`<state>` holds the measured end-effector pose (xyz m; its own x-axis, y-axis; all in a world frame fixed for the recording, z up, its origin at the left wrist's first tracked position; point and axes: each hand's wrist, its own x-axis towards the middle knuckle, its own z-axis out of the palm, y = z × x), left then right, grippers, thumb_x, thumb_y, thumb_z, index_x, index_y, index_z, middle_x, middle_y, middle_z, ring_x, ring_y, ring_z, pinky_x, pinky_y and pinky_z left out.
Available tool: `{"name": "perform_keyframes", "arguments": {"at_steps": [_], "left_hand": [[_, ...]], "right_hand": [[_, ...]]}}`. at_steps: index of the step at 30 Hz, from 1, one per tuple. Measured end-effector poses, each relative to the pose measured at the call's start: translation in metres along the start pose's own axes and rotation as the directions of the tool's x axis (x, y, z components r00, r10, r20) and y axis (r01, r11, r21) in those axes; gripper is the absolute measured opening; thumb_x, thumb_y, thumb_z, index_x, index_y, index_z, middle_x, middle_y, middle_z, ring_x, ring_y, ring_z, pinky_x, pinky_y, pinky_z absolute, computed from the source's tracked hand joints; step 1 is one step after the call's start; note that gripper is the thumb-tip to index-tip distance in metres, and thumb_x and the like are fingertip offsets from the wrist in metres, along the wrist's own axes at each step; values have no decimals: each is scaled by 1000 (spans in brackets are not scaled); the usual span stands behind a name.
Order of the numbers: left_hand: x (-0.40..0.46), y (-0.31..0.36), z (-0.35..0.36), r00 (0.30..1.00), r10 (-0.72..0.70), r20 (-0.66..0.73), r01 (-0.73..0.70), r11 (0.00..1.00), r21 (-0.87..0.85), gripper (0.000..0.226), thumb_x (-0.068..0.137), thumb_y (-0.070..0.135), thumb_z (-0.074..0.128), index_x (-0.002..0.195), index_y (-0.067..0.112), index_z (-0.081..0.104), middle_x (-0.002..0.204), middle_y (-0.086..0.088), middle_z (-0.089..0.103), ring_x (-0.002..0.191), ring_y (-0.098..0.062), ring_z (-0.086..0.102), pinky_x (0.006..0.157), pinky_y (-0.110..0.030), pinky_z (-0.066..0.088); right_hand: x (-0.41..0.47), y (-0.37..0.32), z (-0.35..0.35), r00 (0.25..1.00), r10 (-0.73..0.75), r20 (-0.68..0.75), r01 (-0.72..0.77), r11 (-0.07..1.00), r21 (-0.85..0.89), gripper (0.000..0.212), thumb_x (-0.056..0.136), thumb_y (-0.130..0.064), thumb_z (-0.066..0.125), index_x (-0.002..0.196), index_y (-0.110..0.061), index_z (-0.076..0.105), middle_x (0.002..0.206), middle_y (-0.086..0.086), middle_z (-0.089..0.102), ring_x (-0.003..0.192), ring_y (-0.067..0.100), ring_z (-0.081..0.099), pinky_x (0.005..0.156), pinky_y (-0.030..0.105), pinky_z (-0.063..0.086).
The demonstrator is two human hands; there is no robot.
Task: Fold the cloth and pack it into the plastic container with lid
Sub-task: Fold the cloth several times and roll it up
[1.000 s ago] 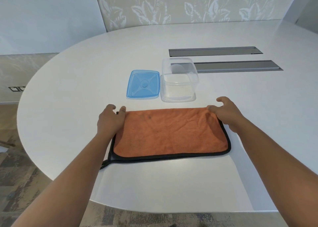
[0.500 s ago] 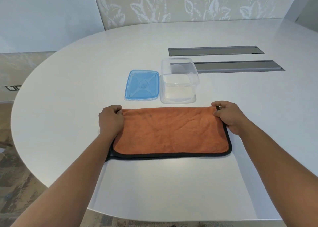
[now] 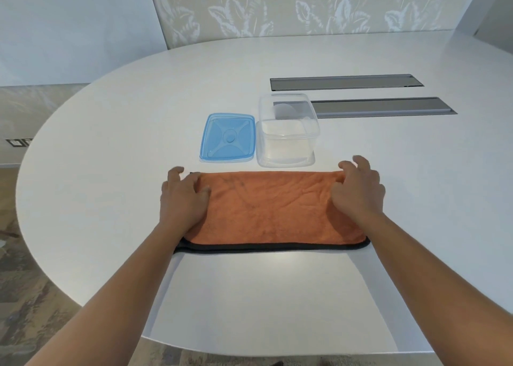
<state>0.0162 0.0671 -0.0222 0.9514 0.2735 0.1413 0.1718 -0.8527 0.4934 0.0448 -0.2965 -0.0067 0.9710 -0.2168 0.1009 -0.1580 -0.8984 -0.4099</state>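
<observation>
An orange cloth (image 3: 272, 207) with a black hem lies folded in a wide rectangle on the white table (image 3: 138, 93). My left hand (image 3: 184, 196) rests flat on its left end with fingers spread. My right hand (image 3: 358, 189) lies on its right end, fingers apart over the far corner. Just beyond the cloth stands the clear plastic container (image 3: 287, 132), upright and without its lid. The blue lid (image 3: 228, 137) lies flat beside it on the left, touching or nearly touching it.
Two long grey cable slots (image 3: 347, 81) (image 3: 385, 107) are set into the table behind the container. The table's rounded edge runs close in front of me and along the left, with patterned floor (image 3: 22, 296) below.
Both hands have let go of the cloth's far corners and moved inward onto its top, opening flat. The cloth stays folded in place.
</observation>
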Motion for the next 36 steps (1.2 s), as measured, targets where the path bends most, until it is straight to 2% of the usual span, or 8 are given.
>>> {"name": "perform_keyframes", "arguments": {"at_steps": [2,5,8,11,17,22,27,36], "left_hand": [[-10,8,2,989,147,-27,-142,979,147,42,95,53,53,128,30,65,158,-4,36,138,-37,36,108,-55,34],[-22,15,12,940,293,173,-326,920,215,69,95,75,26,151,38,42,168,3,24,154,-27,15,117,-54,22],[-32,10,22,913,230,338,-327,907,267,94,81,92,5,161,43,4,172,7,0,157,-22,-9,124,-48,3],[-38,7,21,915,183,361,-301,903,306,102,71,102,5,158,49,-9,172,5,-10,156,-25,-18,125,-47,-4],[-41,15,8,907,128,402,-281,894,349,116,61,108,9,159,48,-6,172,0,-10,157,-31,-12,125,-50,0],[-35,39,6,924,205,324,-317,883,345,110,69,102,3,157,40,27,170,-1,19,156,-30,12,122,-54,12],[-36,64,32,842,376,386,-482,847,227,86,85,89,6,159,46,-1,172,8,-3,157,-24,-15,122,-58,-8],[-34,62,47,846,320,426,-458,844,277,103,68,104,6,157,52,-7,171,11,-11,155,-30,-18,117,-64,-15]], "right_hand": [[-9,-10,3,990,-140,8,140,990,-27,60,82,-30,50,141,-25,54,163,2,32,145,30,31,111,54,28],[-19,-19,16,951,-245,187,255,966,-36,64,87,-39,42,150,-30,44,168,1,25,154,25,13,118,55,14],[-29,-12,30,933,-196,303,251,956,-153,70,95,-61,26,159,-34,22,172,3,8,157,27,-1,121,54,6],[-32,-8,34,937,-186,296,262,933,-246,88,86,-83,9,161,-38,10,172,5,0,156,30,-7,122,53,2],[-36,-7,31,940,-194,281,269,928,-259,101,81,-89,4,163,-30,4,172,11,-2,156,30,-11,124,50,-2],[-40,-10,28,942,-262,210,317,901,-296,95,88,-81,4,163,-23,8,172,10,2,156,31,-8,124,51,0],[-44,-25,32,912,-337,232,391,887,-247,81,94,-71,6,163,-29,4,172,4,0,157,28,-10,123,51,-4],[-39,-15,30,932,-210,294,290,921,-260,92,85,-85,5,162,-35,1,172,7,-3,156,32,-11,124,51,-3]]}}
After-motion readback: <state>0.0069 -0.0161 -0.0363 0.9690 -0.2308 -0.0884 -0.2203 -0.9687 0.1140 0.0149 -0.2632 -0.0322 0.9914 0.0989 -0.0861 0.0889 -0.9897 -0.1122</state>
